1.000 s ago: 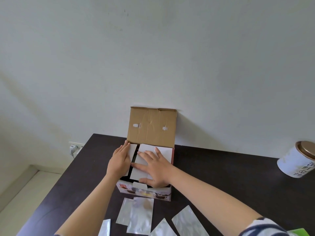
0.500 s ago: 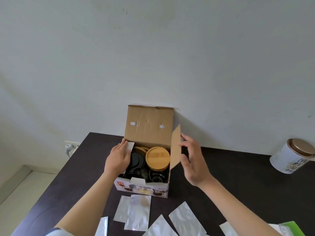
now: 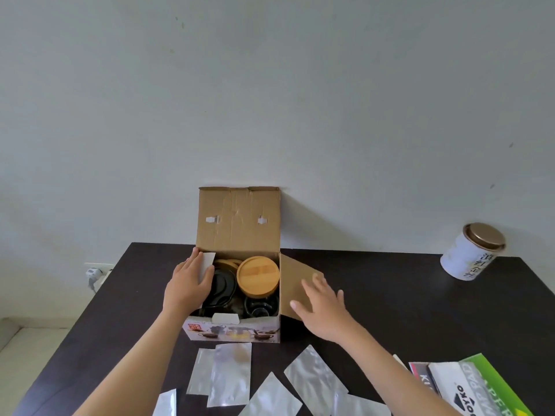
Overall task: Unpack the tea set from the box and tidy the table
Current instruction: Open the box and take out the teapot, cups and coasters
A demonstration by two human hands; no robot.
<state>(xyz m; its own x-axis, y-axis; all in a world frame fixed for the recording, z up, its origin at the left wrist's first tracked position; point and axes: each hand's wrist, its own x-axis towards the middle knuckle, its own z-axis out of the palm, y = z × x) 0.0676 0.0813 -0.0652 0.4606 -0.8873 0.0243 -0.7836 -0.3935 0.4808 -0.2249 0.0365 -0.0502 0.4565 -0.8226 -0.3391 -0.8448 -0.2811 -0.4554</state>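
A cardboard tea set box (image 3: 232,331) stands open on the dark table (image 3: 405,301), its back lid upright against the wall. Inside I see a round bamboo lid (image 3: 258,276), black teaware (image 3: 222,288) and a dark cup (image 3: 259,307). My left hand (image 3: 187,285) rests on the box's left side and presses its white left flap (image 3: 207,262) outward. My right hand (image 3: 322,306) lies flat, fingers spread, on the brown right flap (image 3: 295,283), which is folded out and down.
Several silver foil pouches (image 3: 229,373) lie in front of the box. A white tin with a bronze lid (image 3: 471,250) lies tilted at the far right. Printed packets and a green pad (image 3: 468,385) sit at the near right. A wall socket (image 3: 94,273) is left of the table.
The box went from covered by its inner flaps to open. My right hand swung the right flap up, then out and down to the side. My left hand stayed on the left flap.
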